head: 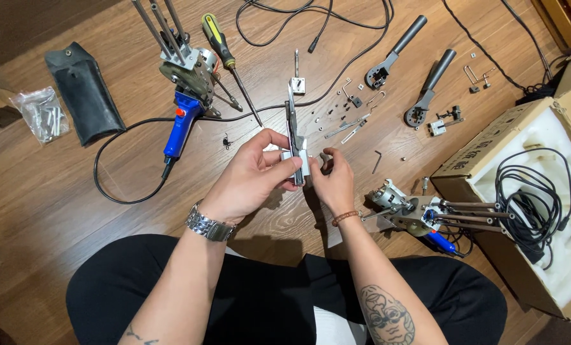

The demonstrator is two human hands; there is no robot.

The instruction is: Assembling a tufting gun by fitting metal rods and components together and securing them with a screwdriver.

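My left hand and my right hand meet above the wooden floor and together hold a small grey metal bracket with a long dark bar sticking up from it. The left fingers wrap its left side, thumb on the front. The right fingers pinch its right edge. A steel watch sits on my left wrist, a bead bracelet on my right.
On the floor lie a blue-handled tool with metal rods, a screwdriver, two black-handled parts, several small screws and brackets, a black pouch, a bag of parts, a second rod assembly, cables and an open foam-lined box.
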